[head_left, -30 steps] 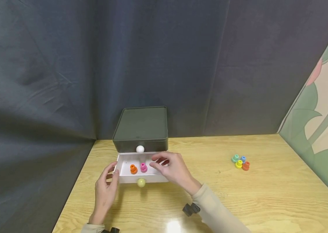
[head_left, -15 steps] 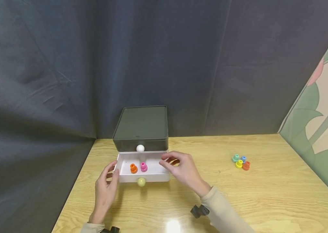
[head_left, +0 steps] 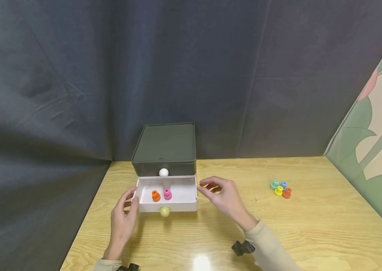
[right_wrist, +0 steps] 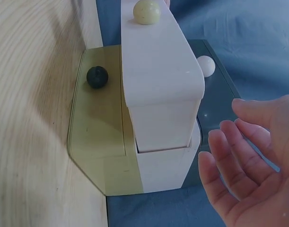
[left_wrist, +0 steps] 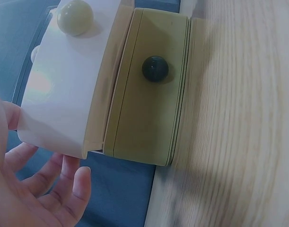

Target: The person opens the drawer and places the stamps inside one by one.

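Note:
A white drawer (head_left: 180, 207) with a pale yellow-green ball knob (head_left: 165, 212) is pulled out from the middle of a small drawer cabinet (head_left: 165, 145). Inside it stand an orange peg (head_left: 155, 196) and a pink peg (head_left: 167, 194), small and stepped. My left hand (head_left: 123, 218) holds the drawer's left side near the front corner, thumb and index finger at the wall, other fingers loose below in the left wrist view. Just right of the drawer, apart from it, hovers my right hand (head_left: 224, 195), fingers loosely bent, with nothing in it.
On the table's right side stands a cluster of pegs: green (head_left: 274, 184), blue (head_left: 283, 185), yellow (head_left: 278, 191) and red (head_left: 287, 193). An olive bottom drawer with a dark knob (left_wrist: 155, 69) is closed. A dark curtain (head_left: 184, 75) hangs behind.
My right hand has moved right, from over the drawer's inside to beyond its right wall. My left hand, the drawer and both pegs in it stay where they were.

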`<state>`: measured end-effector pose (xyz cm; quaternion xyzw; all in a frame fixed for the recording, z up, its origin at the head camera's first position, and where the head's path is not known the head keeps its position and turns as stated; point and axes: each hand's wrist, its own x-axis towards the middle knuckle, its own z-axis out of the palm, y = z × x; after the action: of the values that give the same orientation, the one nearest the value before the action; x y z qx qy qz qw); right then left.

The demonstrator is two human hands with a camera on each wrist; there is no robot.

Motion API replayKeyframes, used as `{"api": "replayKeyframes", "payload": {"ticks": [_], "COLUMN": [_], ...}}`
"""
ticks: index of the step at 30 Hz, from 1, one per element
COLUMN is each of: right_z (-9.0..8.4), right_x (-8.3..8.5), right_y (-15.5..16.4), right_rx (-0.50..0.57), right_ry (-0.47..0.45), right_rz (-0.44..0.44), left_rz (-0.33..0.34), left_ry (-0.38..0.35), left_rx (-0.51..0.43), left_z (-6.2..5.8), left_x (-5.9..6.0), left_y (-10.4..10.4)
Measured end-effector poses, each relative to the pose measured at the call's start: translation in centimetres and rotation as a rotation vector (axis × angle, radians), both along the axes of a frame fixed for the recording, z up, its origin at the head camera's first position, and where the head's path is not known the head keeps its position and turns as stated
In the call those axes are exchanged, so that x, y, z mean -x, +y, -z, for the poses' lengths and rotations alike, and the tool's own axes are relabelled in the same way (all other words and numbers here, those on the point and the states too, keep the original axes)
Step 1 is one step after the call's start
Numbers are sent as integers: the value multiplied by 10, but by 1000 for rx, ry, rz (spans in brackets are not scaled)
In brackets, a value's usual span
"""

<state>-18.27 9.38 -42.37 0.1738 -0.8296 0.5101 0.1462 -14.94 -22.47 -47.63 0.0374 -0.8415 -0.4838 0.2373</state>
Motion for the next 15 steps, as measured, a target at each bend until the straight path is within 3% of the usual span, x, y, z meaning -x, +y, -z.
{"api": "replayKeyframes", "payload": {"ticks": [15], "right_z": [8], "right_x": [-3], "right_y": [19], "right_rx": [-45], "right_ry": [-12], "right_rz": [54], "left_rz": [7], "left_ry": [-16], "left_rx": [-2], "left_z": [0], "left_x": [0], "left_y": [0]}}
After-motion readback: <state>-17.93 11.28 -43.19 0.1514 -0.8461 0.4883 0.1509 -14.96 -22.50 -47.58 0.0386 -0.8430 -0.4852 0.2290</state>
